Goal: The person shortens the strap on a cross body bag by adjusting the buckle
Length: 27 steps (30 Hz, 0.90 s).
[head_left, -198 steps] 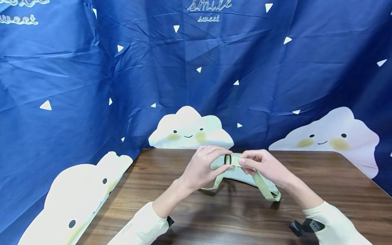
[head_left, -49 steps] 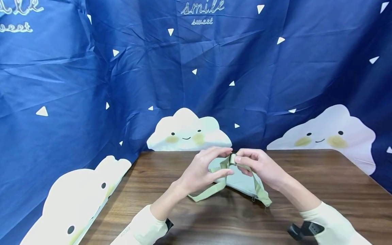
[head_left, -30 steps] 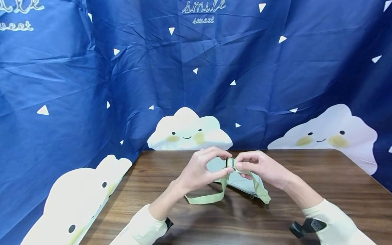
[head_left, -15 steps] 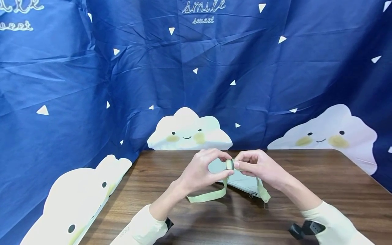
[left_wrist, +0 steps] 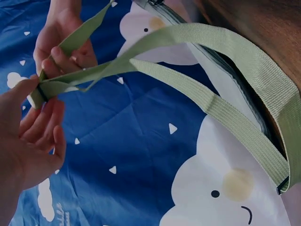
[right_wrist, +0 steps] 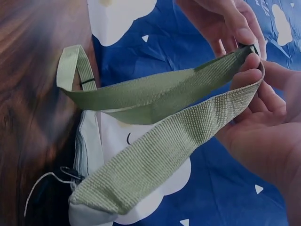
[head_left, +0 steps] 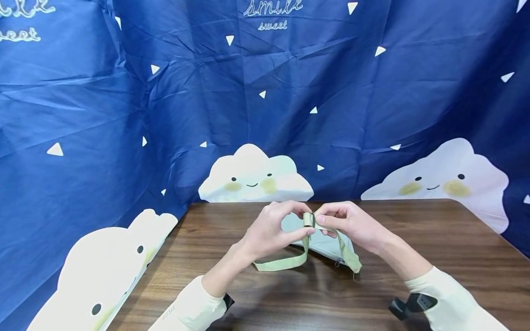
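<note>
A pale grey-green zippered pouch [head_left: 327,242] lies on the table behind and below both hands. Its light green webbing strap [head_left: 285,264] rises to a dark strap slider [head_left: 313,220], where the webbing forms a short loop. Thumb and forefinger of my left hand [head_left: 269,232] pinch the slider and loop from below and above. Just to the right, my right hand [head_left: 354,225] pinches the webbing close against the slider. In the right wrist view, the strap [right_wrist: 146,165] runs from the pouch's corner up to the fingers. The left wrist view shows webbing [left_wrist: 82,35] trailing over the right fingers.
The brown wooden table [head_left: 256,303] extends around the pouch. A second dark slider [left_wrist: 282,185] sits lower on the strap. The pouch's zip pull [right_wrist: 70,173] has a thin white cord. Blue curtain [head_left: 290,115] with printed clouds hangs behind the table and along its left side.
Since several seconds ago, the webbing at the slider has gone from flat to looped, and the strap's left part hangs lower. My left fingers, apart before, have come together on the slider.
</note>
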Tool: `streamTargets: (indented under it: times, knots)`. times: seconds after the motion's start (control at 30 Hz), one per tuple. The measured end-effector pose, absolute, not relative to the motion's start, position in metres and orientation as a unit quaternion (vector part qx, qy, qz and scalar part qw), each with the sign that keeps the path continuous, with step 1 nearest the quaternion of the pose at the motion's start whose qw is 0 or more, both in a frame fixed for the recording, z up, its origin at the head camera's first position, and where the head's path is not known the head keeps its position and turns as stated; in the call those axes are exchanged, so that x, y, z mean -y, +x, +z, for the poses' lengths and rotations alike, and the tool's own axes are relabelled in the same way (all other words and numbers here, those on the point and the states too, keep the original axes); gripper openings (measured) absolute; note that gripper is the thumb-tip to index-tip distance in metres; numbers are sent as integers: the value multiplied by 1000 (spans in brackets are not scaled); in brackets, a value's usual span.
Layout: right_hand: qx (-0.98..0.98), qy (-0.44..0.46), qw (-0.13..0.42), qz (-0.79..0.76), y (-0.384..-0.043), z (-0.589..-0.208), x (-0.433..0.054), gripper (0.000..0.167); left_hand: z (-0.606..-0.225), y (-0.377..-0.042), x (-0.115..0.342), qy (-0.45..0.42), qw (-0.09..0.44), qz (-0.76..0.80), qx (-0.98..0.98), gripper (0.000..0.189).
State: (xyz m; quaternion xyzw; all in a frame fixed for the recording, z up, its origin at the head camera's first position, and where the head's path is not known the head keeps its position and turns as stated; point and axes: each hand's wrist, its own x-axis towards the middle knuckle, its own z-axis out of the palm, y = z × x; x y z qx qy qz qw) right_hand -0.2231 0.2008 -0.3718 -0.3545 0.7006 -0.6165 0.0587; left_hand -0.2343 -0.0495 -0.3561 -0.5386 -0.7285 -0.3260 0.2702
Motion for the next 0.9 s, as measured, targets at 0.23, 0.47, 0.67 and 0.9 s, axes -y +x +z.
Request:
streamTargets:
  times: [0.23,0.47,0.67,0.9]
  knots:
    - [-707,-354,68,-609,-225,-369,-201,17,-353,-234,50,-532,288,-300,738,28]
    - [-691,-350,99,-625,-230,-374,-210,15,-354,-236,52,-534,285,-313,732,30]
    - [-693,-358,97,-618,-229,-376,-205,14,-355,-236,52,-541,264,-318,732,28]
    - [-681,-359,107,-629,-229,-372,-211,13,-350,-238,55,-536,286,-348,714,28]
